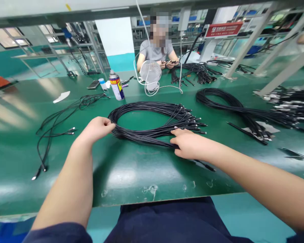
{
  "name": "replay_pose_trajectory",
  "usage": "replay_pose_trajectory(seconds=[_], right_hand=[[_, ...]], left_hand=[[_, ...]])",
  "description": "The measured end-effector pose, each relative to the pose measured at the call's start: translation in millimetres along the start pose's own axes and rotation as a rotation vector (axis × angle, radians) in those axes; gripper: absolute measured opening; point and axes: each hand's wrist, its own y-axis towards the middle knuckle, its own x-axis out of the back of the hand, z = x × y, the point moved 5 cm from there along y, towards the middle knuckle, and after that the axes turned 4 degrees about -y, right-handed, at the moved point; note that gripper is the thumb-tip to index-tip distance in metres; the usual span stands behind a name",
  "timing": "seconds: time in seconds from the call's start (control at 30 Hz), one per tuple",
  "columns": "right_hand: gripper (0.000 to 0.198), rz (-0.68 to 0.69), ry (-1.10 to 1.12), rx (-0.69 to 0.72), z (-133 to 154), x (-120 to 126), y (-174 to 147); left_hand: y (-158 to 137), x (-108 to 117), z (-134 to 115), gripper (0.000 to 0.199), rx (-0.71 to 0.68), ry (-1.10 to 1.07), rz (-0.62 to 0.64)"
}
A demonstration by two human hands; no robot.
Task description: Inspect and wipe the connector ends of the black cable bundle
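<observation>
The coil (135, 133) lay on the table (131, 179), probably springy, best held round the whole bundle; the left hand (100, 129) pinched its left bend, the right hand (187, 143) curled over strands, grip unclear.

A spray can (117, 88) stands between a blue-capped bottle (102, 85) and a white fan (150, 71).

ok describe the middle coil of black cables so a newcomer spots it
On the green tabletop, find the upright spray can. Nearer the camera lies the coil of black cables, a broad oval ring. The left hand at its left edge and right hand on its near side set it apart from the loose tangle left and narrower bundle right.
</observation>
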Motion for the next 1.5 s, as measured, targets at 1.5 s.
replay_pose_trajectory(seconds=[1.5], right_hand=[[0.061, -0.195, 1.843, 0.035, 9, -50, 4]], left_hand=[[-33, -157, -47, 0.035, -0.092, -0.491, 0.637]])
